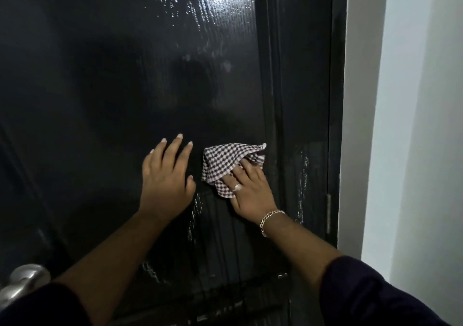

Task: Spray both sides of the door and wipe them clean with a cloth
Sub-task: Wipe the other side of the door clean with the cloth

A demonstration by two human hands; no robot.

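Observation:
A glossy black door fills most of the view, with wet droplets and streaks near the top centre and foam traces lower down. My right hand presses a crumpled black-and-white checked cloth flat against the door near its right edge, fingers straight over the cloth. My left hand rests flat on the door just left of the cloth, fingers spread and holding nothing. No spray bottle is in view.
A silver door handle sticks out at the lower left. The dark door frame with a hinge runs down the right side. A white wall stands beyond the frame.

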